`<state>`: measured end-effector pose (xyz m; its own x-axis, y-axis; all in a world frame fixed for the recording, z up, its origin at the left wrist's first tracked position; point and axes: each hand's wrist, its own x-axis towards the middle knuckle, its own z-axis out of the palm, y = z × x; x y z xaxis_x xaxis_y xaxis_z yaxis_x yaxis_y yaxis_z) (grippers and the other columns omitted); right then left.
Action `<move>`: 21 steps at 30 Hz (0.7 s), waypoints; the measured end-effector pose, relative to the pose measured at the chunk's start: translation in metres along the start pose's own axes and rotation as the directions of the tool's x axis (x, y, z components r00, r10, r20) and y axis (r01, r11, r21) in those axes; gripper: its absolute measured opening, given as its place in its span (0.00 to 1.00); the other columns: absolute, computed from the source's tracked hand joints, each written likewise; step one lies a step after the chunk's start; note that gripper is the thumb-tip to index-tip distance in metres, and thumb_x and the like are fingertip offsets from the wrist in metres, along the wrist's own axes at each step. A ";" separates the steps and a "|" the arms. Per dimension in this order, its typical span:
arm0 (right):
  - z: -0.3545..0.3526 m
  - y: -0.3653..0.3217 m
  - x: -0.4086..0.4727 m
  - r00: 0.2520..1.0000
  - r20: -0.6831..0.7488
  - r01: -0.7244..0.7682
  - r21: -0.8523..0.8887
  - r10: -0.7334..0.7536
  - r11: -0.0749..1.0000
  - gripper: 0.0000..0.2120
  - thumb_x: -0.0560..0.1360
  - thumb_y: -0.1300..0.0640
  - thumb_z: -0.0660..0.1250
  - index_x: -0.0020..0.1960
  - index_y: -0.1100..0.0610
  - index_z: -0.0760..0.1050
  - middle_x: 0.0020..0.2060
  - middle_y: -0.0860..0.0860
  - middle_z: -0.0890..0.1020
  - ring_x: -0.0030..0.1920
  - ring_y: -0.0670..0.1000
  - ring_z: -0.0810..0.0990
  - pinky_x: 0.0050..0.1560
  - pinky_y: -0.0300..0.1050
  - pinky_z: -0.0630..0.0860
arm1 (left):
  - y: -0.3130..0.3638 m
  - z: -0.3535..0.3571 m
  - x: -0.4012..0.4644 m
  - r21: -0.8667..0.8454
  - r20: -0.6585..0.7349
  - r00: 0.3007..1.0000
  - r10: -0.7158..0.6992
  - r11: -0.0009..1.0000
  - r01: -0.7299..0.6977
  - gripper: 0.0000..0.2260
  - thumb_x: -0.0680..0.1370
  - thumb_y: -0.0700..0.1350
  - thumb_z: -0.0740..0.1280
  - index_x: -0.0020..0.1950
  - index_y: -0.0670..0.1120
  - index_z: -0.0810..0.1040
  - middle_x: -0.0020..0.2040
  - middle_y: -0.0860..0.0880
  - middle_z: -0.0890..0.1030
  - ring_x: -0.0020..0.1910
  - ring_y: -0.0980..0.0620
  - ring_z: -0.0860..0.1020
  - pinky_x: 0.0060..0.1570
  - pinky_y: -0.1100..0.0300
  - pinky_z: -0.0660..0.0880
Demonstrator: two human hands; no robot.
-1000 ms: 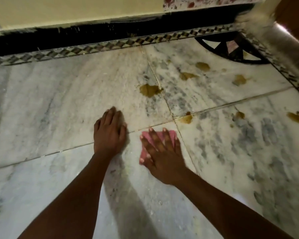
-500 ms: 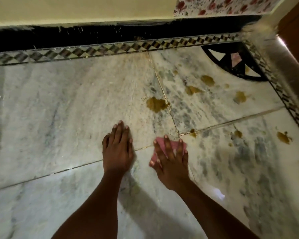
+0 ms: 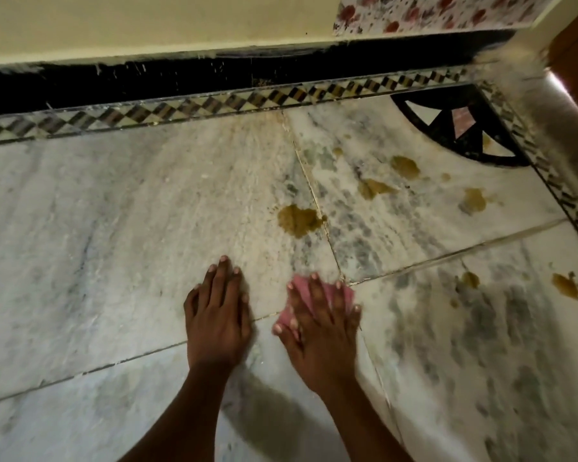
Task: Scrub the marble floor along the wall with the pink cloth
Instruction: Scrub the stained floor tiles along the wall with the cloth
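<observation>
My right hand [image 3: 317,323] lies flat with spread fingers on the pink cloth [image 3: 302,290], pressing it onto the white marble floor [image 3: 114,211] near a tile joint. Most of the cloth is hidden under the hand; pink shows between and beside the fingers. My left hand [image 3: 217,308] rests flat on the marble just left of it, fingers straight and holding nothing. A large brown stain [image 3: 297,220] sits on the marble just beyond the cloth.
Several more brown stains [image 3: 404,166] dot the tiles to the right. A chequered border strip [image 3: 214,106] and black skirting [image 3: 181,78] run along the cream wall [image 3: 147,21] ahead. A black inlay motif [image 3: 454,128] fills the right corner beside a raised ledge [image 3: 554,105].
My right hand has pushed the pink cloth forward toward the tile joint and the brown stain. My left hand shifted slightly forward. The view moved closer to the wall.
</observation>
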<state>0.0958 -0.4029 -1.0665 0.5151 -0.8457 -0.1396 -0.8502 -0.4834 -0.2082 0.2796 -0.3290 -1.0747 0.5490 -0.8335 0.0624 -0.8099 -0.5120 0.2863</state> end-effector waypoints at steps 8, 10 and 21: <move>0.004 -0.018 0.101 0.840 -0.147 -0.510 0.120 0.523 0.852 0.39 0.82 0.32 0.54 0.88 0.47 0.49 0.88 0.55 0.50 0.86 0.70 0.45 0.81 0.75 0.48 | 0.001 0.005 0.001 -0.014 -0.026 0.999 -0.027 1.000 0.027 0.25 0.85 0.51 0.55 0.81 0.46 0.71 0.86 0.47 0.64 0.84 0.44 0.65 0.76 0.41 0.65; 0.010 -0.038 0.088 0.943 -0.162 -0.291 0.023 0.290 0.957 0.39 0.83 0.32 0.53 0.88 0.48 0.49 0.88 0.55 0.49 0.86 0.68 0.44 0.82 0.73 0.47 | 0.001 0.006 -0.001 -0.008 -0.033 0.999 -0.025 1.000 0.024 0.25 0.85 0.51 0.56 0.80 0.46 0.73 0.86 0.47 0.65 0.83 0.44 0.66 0.75 0.41 0.66; 0.011 -0.016 0.130 0.937 -0.127 -0.327 0.009 0.325 0.945 0.40 0.82 0.29 0.46 0.88 0.47 0.44 0.88 0.55 0.48 0.86 0.69 0.45 0.81 0.76 0.48 | 0.000 0.007 -0.001 -0.027 -0.019 0.997 -0.069 0.997 0.068 0.25 0.84 0.51 0.59 0.82 0.50 0.71 0.87 0.49 0.62 0.86 0.46 0.61 0.82 0.41 0.57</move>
<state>0.1771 -0.5026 -1.0916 0.1925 -0.9784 -0.0752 -0.9709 -0.1787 -0.1594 0.2778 -0.3294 -1.0817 0.6071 -0.7923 0.0610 -0.7647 -0.5617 0.3156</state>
